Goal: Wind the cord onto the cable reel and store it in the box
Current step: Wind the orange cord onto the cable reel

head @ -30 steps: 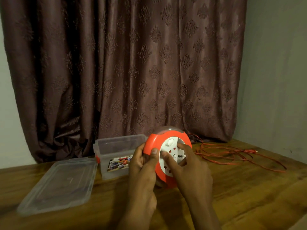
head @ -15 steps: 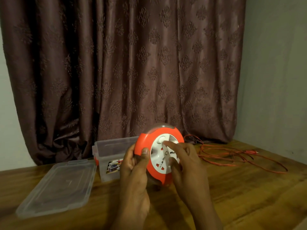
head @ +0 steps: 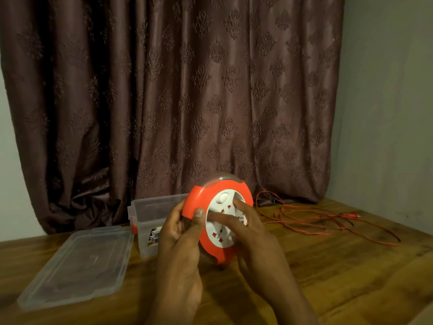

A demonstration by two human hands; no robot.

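I hold an orange cable reel (head: 199, 200) with a white socket face upright above the wooden table. My left hand (head: 180, 233) grips its orange rim, thumb on the front edge. My right hand (head: 248, 233) lies across the white face, fingers pressed on it. The thin orange cord (head: 311, 219) lies in loose loops on the table to the right, its plug end far right. A clear plastic box (head: 150, 207) stands open behind my left hand, partly hidden by it.
The box's clear lid (head: 77, 263) lies flat on the wooden table (head: 351, 277) at the left. A dark patterned curtain (head: 175, 90) hangs behind, and a wall closes the right side.
My right hand's fingers have shifted across the white face, which has turned. The reel has drifted slightly left in view and stays held in both hands.
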